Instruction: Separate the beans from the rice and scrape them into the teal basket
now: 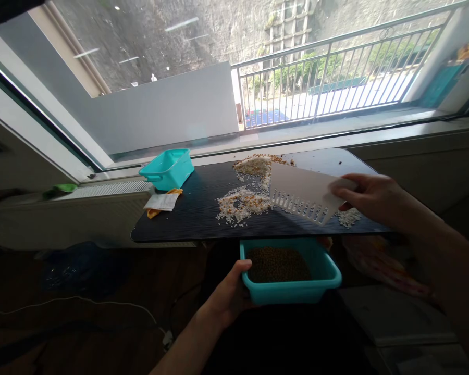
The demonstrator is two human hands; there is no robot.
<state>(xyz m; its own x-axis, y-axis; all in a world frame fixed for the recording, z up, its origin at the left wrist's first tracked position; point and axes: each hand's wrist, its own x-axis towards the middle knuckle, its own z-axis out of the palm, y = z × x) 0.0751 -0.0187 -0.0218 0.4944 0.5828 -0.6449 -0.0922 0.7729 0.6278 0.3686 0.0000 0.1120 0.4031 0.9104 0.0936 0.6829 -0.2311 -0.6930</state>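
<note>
My left hand [229, 294] grips the left rim of a teal tub [328, 273] held below the front edge of a dark table [187, 219]. The tub holds brownish beans [277, 263]. My right hand [369, 198] is closed on a white slotted scoop [300, 195], whose toothed edge rests on the tabletop. Mixed rice and beans lie in heaps: one pile [240, 205] just left of the scoop, another pile [256, 166] farther back, and a small patch [348, 217] under my right hand.
A second teal tub [168, 167] sits at the table's back left corner, with a white and yellow packet [162, 203] in front of it. A window sill and wide window run behind. Dark floor with a white cable [82, 302] lies at the left.
</note>
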